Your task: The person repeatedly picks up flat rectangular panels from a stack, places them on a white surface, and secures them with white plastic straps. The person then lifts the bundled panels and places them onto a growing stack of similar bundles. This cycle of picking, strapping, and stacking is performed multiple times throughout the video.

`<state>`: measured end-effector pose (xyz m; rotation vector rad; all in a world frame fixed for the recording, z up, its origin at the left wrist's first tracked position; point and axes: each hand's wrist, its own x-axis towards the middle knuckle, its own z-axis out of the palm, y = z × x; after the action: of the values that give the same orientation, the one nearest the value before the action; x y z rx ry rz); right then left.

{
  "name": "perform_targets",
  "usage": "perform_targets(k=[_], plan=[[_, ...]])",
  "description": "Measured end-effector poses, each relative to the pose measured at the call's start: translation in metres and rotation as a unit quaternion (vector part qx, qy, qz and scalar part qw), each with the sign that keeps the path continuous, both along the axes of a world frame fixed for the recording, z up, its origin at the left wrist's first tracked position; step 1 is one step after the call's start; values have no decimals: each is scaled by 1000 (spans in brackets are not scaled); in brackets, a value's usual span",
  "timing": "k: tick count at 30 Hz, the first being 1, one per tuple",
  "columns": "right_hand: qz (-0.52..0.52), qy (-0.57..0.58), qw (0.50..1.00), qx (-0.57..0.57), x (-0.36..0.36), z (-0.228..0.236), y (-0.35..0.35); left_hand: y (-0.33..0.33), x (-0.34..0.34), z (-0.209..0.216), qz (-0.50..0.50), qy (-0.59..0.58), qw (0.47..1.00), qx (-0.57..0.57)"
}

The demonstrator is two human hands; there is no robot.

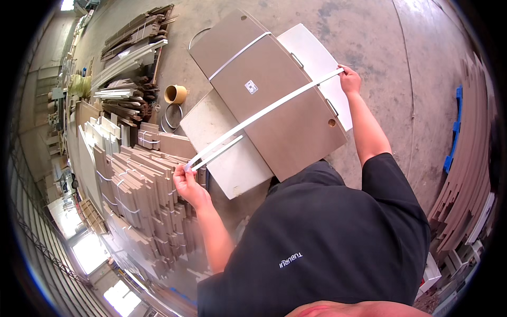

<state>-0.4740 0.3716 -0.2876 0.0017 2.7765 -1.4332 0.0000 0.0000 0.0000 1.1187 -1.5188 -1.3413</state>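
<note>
A stack of flat brown panels [232, 68] lies slantwise before me, across two pale boards, a white one [311, 45] and an off-white one [227, 171]. One strap [240, 55] circles the far part of the stack. A second white strap [269, 108] stretches over its near part. My left hand [189, 186] pinches the left end of this strap, where it doubles back beside the off-white board. At the other side, my right hand [349, 80] has its fingers closed on the strap by the white board's edge. Dark handles and a round hole show on the brown panels.
Bundled brown panels [142, 190] stand upright at my left. Beyond them lie loose strips [134, 63] and a yellowish cardboard core [176, 94] beside a coil of strap [172, 117]. Long brown panels [465, 153] are stacked at the right, next to a blue pallet [453, 132].
</note>
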Motion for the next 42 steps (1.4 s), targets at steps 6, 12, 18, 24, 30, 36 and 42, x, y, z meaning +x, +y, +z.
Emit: perform_targets(k=[6,12,18,24,30,36,42], plan=[[40,-67,996,42,18,-41,-34,21,-10,1,19,-32,999,-2],[42,-169,984,-25,41,-69,-43,23,7,-14,-15,-73,997,5],[107,-166,980,-2,57,-55,3,35,-4,-31,-94,-178,979,-21],[90,-177,979,38,122,-39,70,51,-20,-55,-154,-219,964,-1],[82,-206,972,81,189,-19,110,93,-26,-90,-264,-241,933,25],[66,-255,955,134,206,-25,113,132,7,-138,-441,-344,828,42],[38,-345,936,60,207,-26,112,157,78,-174,-452,-432,767,145]])
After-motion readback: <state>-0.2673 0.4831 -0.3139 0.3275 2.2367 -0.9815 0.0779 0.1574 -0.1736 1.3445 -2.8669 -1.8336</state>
